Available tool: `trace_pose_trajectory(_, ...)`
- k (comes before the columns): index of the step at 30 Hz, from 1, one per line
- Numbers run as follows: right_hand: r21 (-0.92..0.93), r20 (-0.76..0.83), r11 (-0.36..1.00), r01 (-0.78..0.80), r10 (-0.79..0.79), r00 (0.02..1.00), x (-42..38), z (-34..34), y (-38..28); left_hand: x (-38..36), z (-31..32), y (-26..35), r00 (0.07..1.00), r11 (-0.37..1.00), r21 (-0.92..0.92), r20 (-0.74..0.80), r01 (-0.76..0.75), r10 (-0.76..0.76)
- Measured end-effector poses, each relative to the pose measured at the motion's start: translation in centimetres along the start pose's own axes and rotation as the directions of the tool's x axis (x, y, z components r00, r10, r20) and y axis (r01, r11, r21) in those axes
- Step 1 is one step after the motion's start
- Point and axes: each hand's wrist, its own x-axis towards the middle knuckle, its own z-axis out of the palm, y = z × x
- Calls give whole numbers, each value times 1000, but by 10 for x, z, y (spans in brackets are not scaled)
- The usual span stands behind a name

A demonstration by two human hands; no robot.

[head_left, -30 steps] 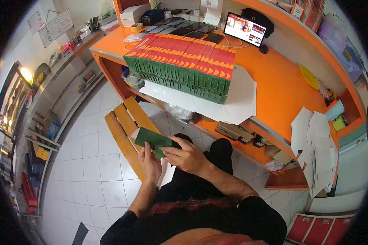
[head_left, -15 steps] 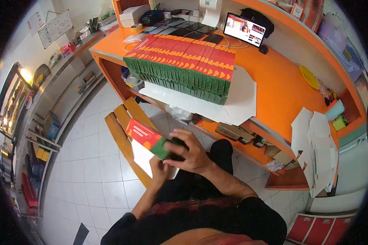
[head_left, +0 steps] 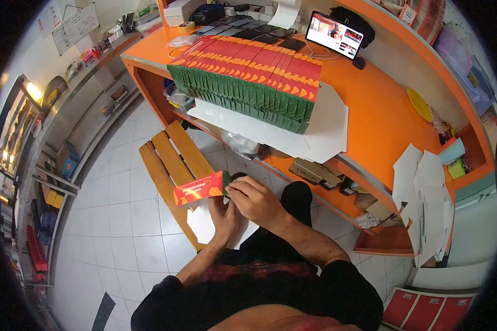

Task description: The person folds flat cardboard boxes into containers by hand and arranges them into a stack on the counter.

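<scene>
A red, orange and green printed cardboard box (head_left: 202, 187) is partly folded, with white inner board (head_left: 200, 222) showing below it. My left hand (head_left: 224, 219) is closed on the box from underneath, its fingertips partly hidden by the board and my other hand. At the green end, my right hand (head_left: 255, 199) pinches the edge with its fingers bent together. On the counter in front stands a long row of matching boxes (head_left: 243, 83), packed tightly side by side with red tops and green sides.
The boxes stand on white board (head_left: 326, 129) at the edge of an orange counter (head_left: 381, 121). A wooden slatted bench (head_left: 174, 157) lies below my hands. Flat white cardboard sheets (head_left: 422, 204) lean at right. A lit screen (head_left: 334, 36) and dark phones stand behind.
The box has turned so its red printed face lies nearly level and its green end points right. My right hand has closed onto that end from a looser, blurred pose.
</scene>
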Motion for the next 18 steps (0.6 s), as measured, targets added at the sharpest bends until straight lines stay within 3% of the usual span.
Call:
trace_pose_trajectory(2,150,-1,988,-22,23,1000,2,-10,-1,-8,-7,-17,999,993,114,15,40,-42)
trace_pose_trajectory(5,372,14,915,-157,163,986,7,-30,-8,-6,-5,7,984,994,68,162,-85,73)
trace_pose_trajectory(6,442,31,869,-220,231,973,7,-36,-12,-8,-2,14,995,1000,5,91,-30,30)
trace_pose_trajectory(9,458,4,860,-224,250,968,6,-47,-25,-7,-7,19,990,998,-29,124,-58,61)
trace_pose_trajectory(10,478,-13,855,-202,237,971,7,-51,-28,-6,-7,19,986,984,79,76,-157,152)
trace_pose_trajectory(13,478,-53,859,-182,235,970,6,-52,-35,-3,-10,30,937,917,205,153,-341,315)
trace_pose_trajectory(14,500,6,839,-215,245,969,5,-52,-35,-3,-9,33,946,928,192,136,-318,296)
trace_pose_trajectory(16,414,-62,906,-89,125,990,4,-42,-31,-3,-7,37,960,947,165,102,-275,261)
trace_pose_trajectory(18,321,-82,947,-25,54,995,1,-28,-25,-10,-7,43,997,987,158,72,-41,30)
